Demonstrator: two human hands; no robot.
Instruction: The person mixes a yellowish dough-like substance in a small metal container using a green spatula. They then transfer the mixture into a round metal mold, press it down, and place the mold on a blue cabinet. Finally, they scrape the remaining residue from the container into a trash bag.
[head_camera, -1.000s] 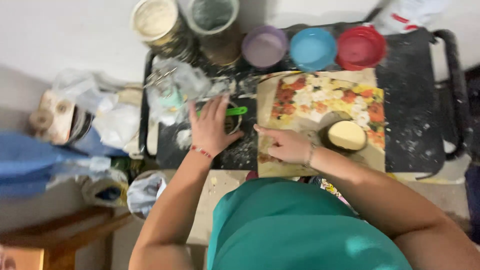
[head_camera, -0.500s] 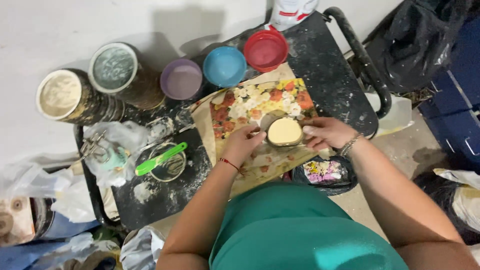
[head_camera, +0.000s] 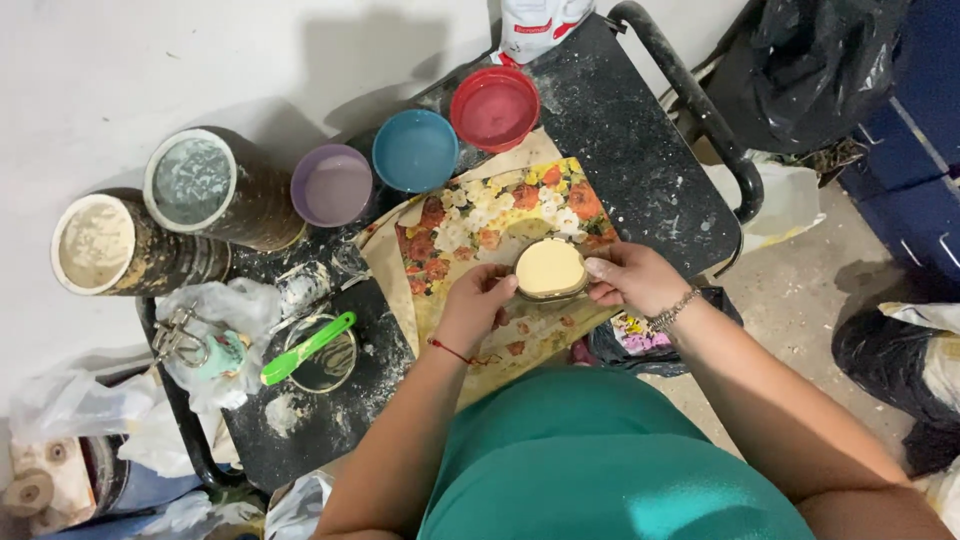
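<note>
Small round cream-filled container (head_camera: 550, 268) gripped at rim by left hand (head_camera: 478, 305) and right hand (head_camera: 632, 277) (over floral sheet (head_camera: 480, 225)); probably light, stiff, contents spillable.

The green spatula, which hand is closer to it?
Left. The left hand sits just right of the green spatula, gripping the small round container; the right hand is beyond that container, farther away.

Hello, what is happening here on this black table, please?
A person holds a small round mould filled with pale cream material, left hand and right hand on either side of it, above a flowered board. Behind stand a purple bowl, a blue bowl and a red bowl. A green spatula lies across a glass cup on the dusty black table.
</note>
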